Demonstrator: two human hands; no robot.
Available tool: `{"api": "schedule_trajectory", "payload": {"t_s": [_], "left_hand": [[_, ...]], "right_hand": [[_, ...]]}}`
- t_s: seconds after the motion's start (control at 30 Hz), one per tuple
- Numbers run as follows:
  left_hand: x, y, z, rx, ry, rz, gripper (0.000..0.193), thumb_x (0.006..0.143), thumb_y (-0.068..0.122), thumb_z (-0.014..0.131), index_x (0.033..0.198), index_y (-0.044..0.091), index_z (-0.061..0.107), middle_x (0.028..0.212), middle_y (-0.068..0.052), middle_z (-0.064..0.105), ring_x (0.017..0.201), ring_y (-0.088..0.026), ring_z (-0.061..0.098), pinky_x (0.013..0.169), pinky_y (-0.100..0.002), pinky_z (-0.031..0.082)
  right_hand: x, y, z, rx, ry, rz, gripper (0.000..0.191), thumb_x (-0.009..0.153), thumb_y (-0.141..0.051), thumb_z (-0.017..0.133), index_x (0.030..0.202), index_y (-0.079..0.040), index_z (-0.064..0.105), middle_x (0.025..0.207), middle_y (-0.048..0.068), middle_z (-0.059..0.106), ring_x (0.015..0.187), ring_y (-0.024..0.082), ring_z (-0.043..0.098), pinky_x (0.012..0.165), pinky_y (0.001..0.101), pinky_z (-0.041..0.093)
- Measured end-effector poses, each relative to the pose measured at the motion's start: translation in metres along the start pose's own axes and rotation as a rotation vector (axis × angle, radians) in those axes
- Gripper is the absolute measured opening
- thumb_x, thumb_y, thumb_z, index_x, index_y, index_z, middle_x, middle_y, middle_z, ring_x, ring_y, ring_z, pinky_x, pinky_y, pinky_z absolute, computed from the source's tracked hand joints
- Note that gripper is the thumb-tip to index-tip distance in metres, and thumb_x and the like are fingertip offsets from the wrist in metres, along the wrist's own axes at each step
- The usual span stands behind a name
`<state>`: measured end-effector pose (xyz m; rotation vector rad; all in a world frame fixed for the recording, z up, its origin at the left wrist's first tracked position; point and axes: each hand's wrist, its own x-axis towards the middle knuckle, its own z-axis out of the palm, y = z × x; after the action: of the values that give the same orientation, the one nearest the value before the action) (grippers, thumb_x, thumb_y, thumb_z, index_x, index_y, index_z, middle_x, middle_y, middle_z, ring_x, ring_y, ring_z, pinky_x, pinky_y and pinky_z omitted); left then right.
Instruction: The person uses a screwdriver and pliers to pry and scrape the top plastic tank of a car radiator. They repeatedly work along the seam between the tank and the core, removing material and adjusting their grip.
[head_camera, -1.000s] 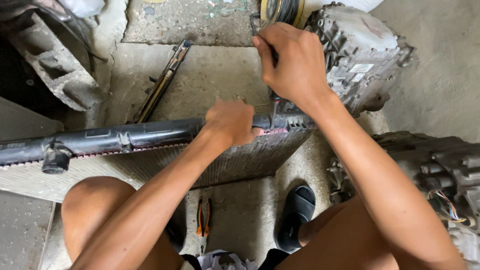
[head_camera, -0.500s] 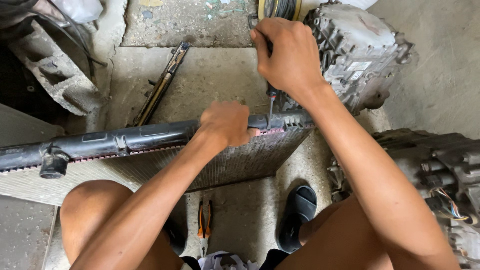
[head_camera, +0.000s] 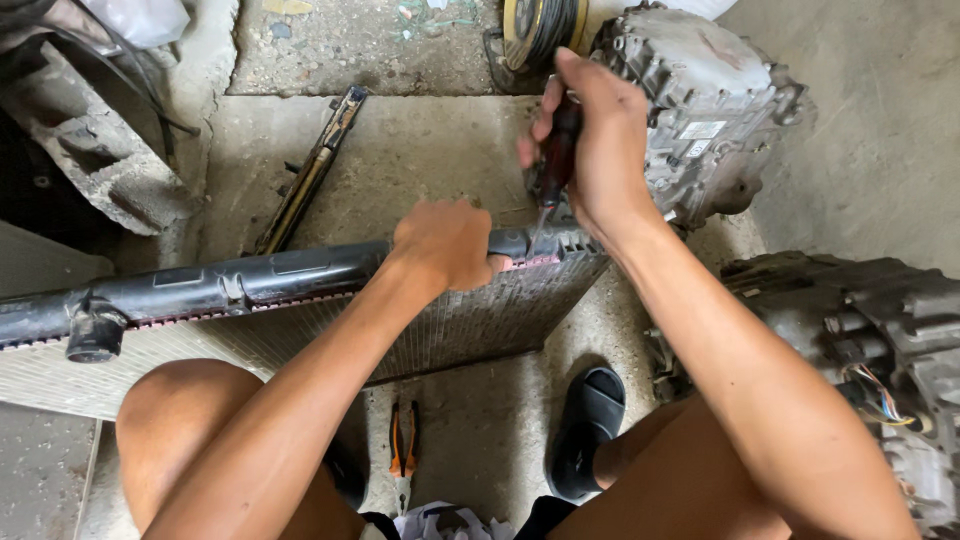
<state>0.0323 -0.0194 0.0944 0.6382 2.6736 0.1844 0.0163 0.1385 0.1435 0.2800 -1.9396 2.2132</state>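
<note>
Black plastic radiator tank (head_camera: 250, 285): left hand (head_camera: 445, 243) stays clamped on it; right hand (head_camera: 590, 140), fisted round screwdriver (head_camera: 553, 175), has lifted, tip still at the tank's crimped seam.

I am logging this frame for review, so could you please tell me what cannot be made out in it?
Head view only:
- The screwdriver: its handle is mostly wrapped by the right hand, and where its tip meets the radiator is too small to tell.
- The left hand covers the tank beneath it.
- The radiator's left end is cut off by the frame edge.
- The pliers are partly hidden by the person's leg.
</note>
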Motion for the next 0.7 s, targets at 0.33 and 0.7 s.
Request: {"api": "schedule_trajectory", "payload": {"t_s": [0.33, 0.7], "left_hand": [[0.007, -0.001, 0.004, -0.002, 0.003, -0.013, 0.052, 0.088, 0.057, 0.071, 0.101, 0.006, 0.077, 0.093, -0.015, 0.077, 0.091, -0.034, 0.076, 0.09, -0.047, 0.057], [0.01, -0.003, 0.007, -0.014, 0.042, -0.002, 0.054, 0.086, 0.057, 0.073, 0.103, 0.006, 0.077, 0.098, -0.016, 0.076, 0.096, -0.037, 0.074, 0.088, -0.048, 0.057]], "right_hand": [[-0.026, 0.007, -0.012, -0.022, -0.078, -0.082, 0.041, 0.102, -0.025, 0.039, 0.069, -0.002, 0.048, 0.055, 0.006, 0.044, 0.041, 0.017, 0.038, 0.041, 0.0338, 0.033], [-0.019, 0.006, -0.019, 0.088, -0.022, -0.061, 0.041, 0.101, -0.031, 0.036, 0.07, -0.006, 0.043, 0.057, 0.007, 0.039, 0.044, 0.018, 0.034, 0.042, 0.034, 0.03]]}}
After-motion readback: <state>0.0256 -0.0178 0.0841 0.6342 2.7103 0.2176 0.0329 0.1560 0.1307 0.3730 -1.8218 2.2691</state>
